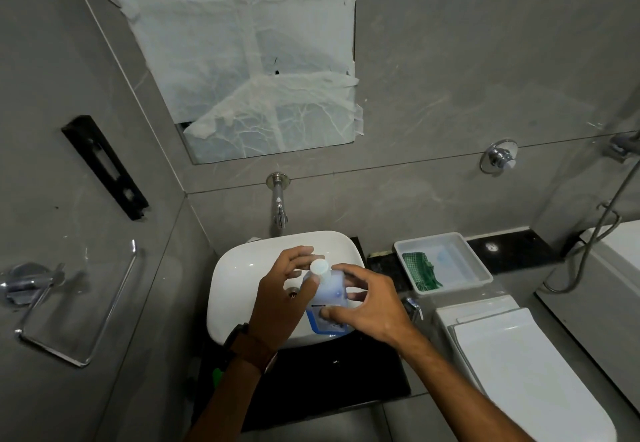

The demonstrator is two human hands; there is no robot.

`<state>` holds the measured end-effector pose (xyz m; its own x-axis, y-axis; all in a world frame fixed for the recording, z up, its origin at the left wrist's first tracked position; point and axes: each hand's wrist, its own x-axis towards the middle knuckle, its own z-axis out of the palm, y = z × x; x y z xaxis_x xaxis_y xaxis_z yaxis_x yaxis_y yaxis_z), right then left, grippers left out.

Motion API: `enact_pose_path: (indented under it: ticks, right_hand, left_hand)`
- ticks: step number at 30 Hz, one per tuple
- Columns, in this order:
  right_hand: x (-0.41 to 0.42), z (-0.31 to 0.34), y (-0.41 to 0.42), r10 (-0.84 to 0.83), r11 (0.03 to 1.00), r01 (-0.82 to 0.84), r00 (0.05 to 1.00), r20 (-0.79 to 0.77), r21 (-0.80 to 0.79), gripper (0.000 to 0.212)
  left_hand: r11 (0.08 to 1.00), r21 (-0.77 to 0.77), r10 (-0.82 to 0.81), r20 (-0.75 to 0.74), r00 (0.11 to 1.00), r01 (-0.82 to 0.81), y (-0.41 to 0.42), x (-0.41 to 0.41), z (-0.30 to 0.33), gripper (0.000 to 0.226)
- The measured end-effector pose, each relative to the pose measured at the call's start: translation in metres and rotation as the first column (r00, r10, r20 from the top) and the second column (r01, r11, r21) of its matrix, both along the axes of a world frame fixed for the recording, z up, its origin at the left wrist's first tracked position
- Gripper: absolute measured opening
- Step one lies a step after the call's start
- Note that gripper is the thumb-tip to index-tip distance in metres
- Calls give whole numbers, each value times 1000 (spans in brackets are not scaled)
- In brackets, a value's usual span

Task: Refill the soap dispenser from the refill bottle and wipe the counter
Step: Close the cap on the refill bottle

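A clear refill bottle (329,297) with bluish liquid, a blue label and a white cap (319,266) is held over the white sink basin (235,275). My right hand (363,303) grips the bottle's body from the right side. My left hand (280,299) is at the bottle's neck, fingers curled around the white cap. The bottle stands roughly upright. No soap dispenser can be made out. The black counter (311,382) lies under and in front of the basin.
A wall tap (280,206) juts out above the basin. A white tray (445,261) holding a green mesh cloth (424,270) sits on the counter at the right. A closed toilet (519,365) is at the lower right, a towel ring (79,303) on the left wall.
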<state>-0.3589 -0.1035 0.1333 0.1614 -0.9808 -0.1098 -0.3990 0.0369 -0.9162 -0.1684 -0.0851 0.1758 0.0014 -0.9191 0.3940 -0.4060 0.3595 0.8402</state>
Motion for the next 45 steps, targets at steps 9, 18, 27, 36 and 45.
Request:
enact_pose_path:
  ticks: [9,18,27,36,45]
  right_hand:
    - [4,1,1,4,1000,-4,1000,-3,23,90]
    - [3,-2,-1,6,999,-7,1000,13,46,93]
    - [0,-8,-6,3,998,-5,1000,28,62,91]
    - [-2,-12,-9,7,999,-8,999,33,44,94]
    - [-21,-34,2,47,999,-47,999,17,-24,76]
  left_hand:
    - [997,-28,76,-24,997,-76,0,-2,-2,63]
    - [1000,11,-7,-37,999,8,-4,0,-11,76]
    - [991,116,-61,-80,995,70,-2,-4,-12,74]
    - [993,118,13,-84,996,-3,-4,-5,-18,37]
    - [969,234,122,-158,980,-83,13,-27,-58,52]
